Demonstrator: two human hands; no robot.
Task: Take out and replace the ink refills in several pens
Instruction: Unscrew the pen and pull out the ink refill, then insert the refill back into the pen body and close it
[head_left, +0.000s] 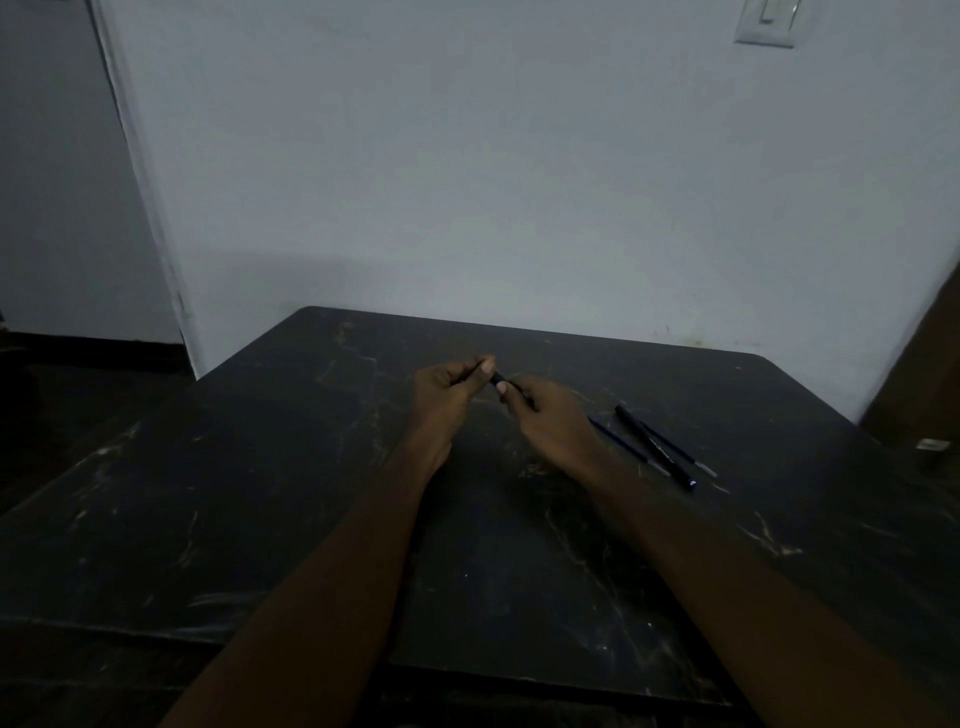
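Note:
Both hands meet above the middle of the dark marbled table (311, 493). A black pen (497, 378) spans the gap between them. My left hand (451, 400) pinches one end between thumb and fingers, and my right hand (550, 415) grips the other end. Most of the pen is hidden inside the two hands. To the right of my right hand lie a black pen (655, 448) with white lettering, a thin blue refill (623, 446) on its left, and another thin refill (685, 456) on its right. The light is dim.
The table's far edge stands against a pale wall (519, 182). A light switch (771, 21) is at the top right. A small pale object (933, 445) sits beyond the table's right edge. A dark floor lies to the left.

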